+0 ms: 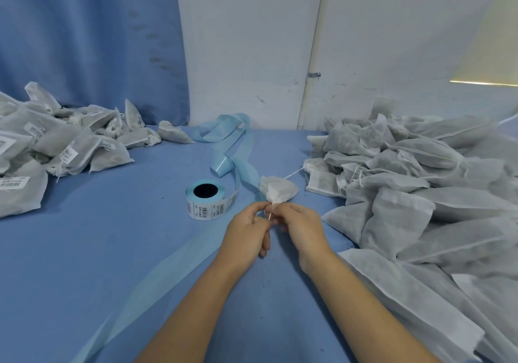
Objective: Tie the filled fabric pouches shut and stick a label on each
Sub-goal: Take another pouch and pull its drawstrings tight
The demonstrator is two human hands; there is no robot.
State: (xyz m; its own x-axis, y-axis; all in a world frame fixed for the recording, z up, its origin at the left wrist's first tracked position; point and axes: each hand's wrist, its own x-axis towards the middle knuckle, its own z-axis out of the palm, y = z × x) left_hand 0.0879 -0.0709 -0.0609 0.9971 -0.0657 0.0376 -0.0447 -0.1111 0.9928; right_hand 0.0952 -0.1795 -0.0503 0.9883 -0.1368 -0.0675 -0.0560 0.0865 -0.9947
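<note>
A small white fabric pouch (278, 190) is held up over the middle of the blue table, its gathered neck pointing down toward me. My left hand (248, 229) pinches the pouch's white drawstring just below the neck. My right hand (298, 225) grips the neck and string from the other side. The two hands touch each other at the string. A roll of barcode labels (208, 200) on blue backing stands just left of my hands.
A heap of labelled pouches (56, 144) lies at the left. A large pile of unlabelled pouches (414, 183) fills the right side. Used blue backing strip (229, 144) curls behind the roll and trails toward me. A white wall and blue curtain close the back.
</note>
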